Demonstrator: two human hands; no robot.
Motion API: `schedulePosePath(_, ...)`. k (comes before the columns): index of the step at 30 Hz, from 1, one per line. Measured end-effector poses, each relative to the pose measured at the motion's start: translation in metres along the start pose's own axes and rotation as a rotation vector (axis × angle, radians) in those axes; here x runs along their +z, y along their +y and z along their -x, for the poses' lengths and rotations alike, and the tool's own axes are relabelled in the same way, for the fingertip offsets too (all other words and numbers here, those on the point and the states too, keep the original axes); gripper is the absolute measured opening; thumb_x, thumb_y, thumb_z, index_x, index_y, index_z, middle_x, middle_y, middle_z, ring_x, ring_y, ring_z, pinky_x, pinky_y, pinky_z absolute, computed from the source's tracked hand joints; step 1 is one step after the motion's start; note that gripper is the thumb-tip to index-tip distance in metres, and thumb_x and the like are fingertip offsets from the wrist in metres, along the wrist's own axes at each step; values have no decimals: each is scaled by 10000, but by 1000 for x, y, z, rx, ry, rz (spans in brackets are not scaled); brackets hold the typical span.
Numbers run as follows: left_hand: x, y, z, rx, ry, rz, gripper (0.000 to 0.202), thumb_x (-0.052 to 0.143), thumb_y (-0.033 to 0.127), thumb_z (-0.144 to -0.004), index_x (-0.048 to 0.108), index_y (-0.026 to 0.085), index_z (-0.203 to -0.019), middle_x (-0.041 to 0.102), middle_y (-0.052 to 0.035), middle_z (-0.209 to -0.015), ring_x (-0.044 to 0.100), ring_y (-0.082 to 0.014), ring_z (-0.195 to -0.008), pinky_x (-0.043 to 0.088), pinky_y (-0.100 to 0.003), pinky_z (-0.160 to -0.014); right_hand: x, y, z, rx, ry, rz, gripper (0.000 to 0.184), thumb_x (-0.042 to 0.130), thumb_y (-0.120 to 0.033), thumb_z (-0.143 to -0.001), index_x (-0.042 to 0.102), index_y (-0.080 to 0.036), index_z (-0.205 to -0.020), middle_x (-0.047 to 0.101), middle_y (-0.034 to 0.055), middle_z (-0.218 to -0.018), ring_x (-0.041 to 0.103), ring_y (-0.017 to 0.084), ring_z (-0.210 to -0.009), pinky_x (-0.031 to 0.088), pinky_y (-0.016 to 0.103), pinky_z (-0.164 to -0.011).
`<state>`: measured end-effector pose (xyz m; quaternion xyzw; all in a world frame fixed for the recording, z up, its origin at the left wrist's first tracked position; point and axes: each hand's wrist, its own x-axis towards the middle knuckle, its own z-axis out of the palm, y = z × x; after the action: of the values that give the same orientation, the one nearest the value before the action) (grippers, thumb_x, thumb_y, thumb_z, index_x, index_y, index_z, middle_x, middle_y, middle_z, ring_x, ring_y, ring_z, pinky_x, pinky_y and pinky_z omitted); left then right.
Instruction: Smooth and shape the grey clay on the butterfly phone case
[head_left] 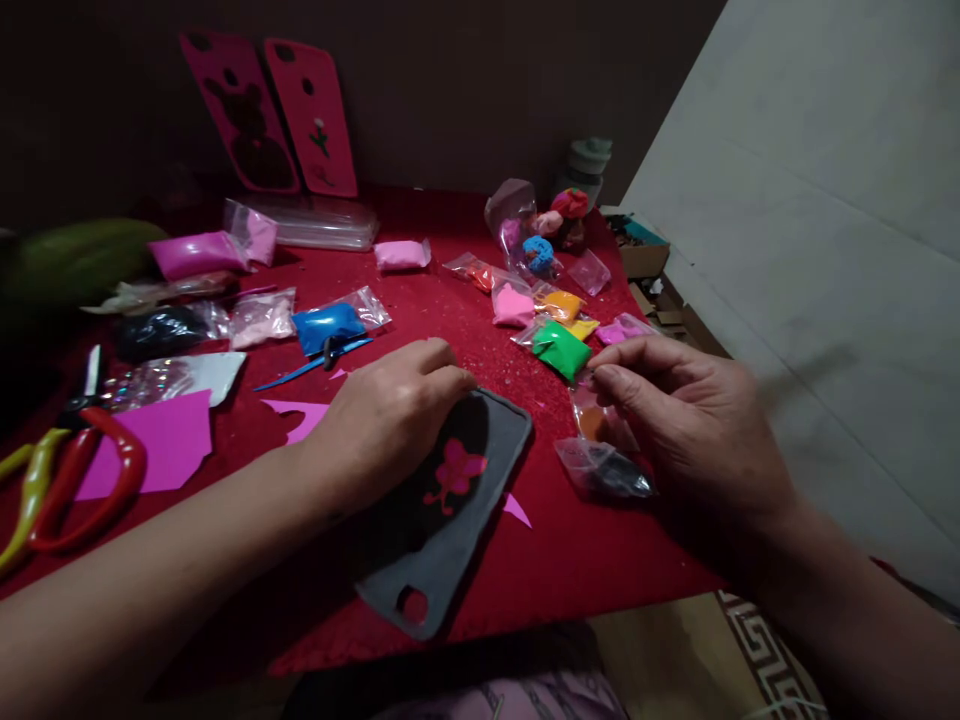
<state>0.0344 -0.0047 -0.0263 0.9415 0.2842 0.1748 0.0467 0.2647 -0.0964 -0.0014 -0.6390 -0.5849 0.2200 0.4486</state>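
- Grey phone case (469,535): lies flat and slanted on red cloth (600,560), camera hole toward the near edge, reddish-pink flower-like motif (455,473) face up.
- Left hand (390,410): rests over the far left part of the case, fingers curled and mostly hidden; cannot tell whether gripping the edge or only pressing.
- Right hand (690,430): sits to the right of the case, apart from it, thumb and forefinger drawn close together; cannot tell whether pinching anything small.
- Green packet (562,350): lies just beyond the right fingertips.
- Brown-orange packet (592,425) and black packet (611,475): lie between case and right hand.
- Pink scrap (517,510): lies just beside the case's right edge.
- Blue packet (330,325): lies beyond the left hand.
- Red-and-yellow-handled tool (124,460): lies at far left, partly over a pink sheet (176,440).
- Two decorated pink cases (311,120): stand upright at the back.
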Motion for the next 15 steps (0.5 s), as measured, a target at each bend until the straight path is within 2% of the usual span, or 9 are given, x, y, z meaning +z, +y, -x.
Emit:
schedulePosePath(6, -1, 2, 0, 84, -10, -115, 388, 323, 175, -967, 707, 120, -961, 582, -80, -800, 542, -199, -714, 420, -295, -592, -4, 2, 2, -36, 18, 11, 57, 637, -243, -849, 677, -205, -838, 682, 33, -797, 647, 167, -762, 509, 270, -613)
schedulePosePath(15, 0, 6, 0, 73, -65, -255, 274, 417, 112, -902, 688, 148, -900, 582, -76, -798, 519, -198, -710, 373, -287, -569, -6, 0, 2, -22, 19, 59, 103, 642, -301, -850, 687, -210, -837, 693, 38, -803, 647, 178, -731, 508, 284, -581)
